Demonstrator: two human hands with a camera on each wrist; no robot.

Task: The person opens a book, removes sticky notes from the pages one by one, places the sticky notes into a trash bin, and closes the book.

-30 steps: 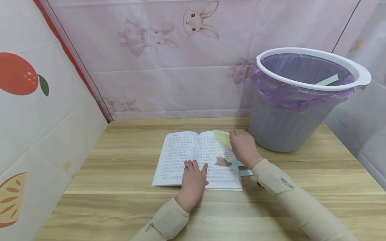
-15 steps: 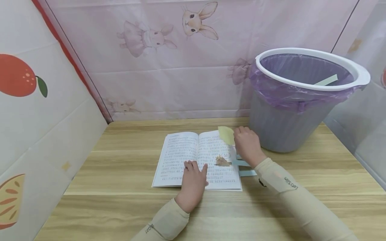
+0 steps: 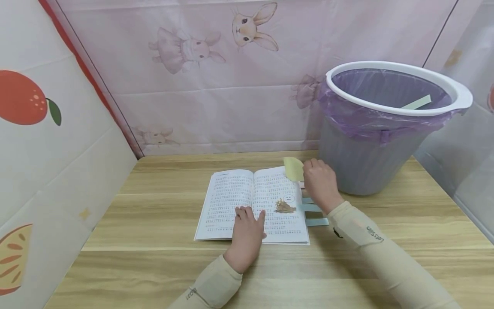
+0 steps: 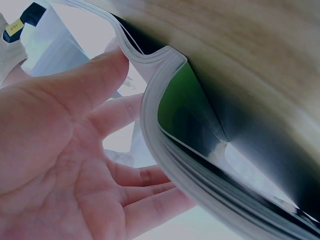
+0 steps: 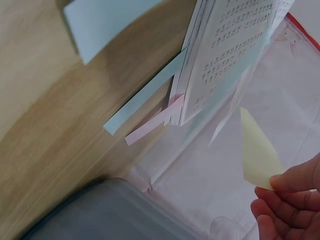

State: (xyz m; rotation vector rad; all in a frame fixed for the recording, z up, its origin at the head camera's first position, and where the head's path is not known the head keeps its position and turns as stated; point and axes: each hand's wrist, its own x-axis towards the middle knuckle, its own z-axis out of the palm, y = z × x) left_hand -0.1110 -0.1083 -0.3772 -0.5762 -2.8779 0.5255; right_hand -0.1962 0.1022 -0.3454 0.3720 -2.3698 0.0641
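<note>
An open book [image 3: 227,197] with printed pages lies on the table. My left hand [image 3: 247,238] rests across its lower middle, fingers extended over the pages; the left wrist view shows the curved page edges [image 4: 155,115] beside the palm. Over the upper right corner of the book, my right hand [image 3: 321,182] pinches a yellow sticky note [image 5: 260,155] between thumb and fingers. The note stands apart from the page in the right wrist view. Pale blue paper strips [image 3: 317,222] and a pink strip [image 5: 155,120] stick out from the book's right side.
A grey bin [image 3: 359,159] with a purple liner [image 3: 386,128] and white rim stands behind my right hand. A pale green strip [image 3: 417,102] shows inside it. Behind the wooden table [image 3: 154,266] hangs a pink rabbit-print sheet [image 3: 216,116].
The yellow sticky note has moved up and right with my right hand, off the page to beyond its upper right corner. More of the blue strips shows. My left hand has stayed put.
</note>
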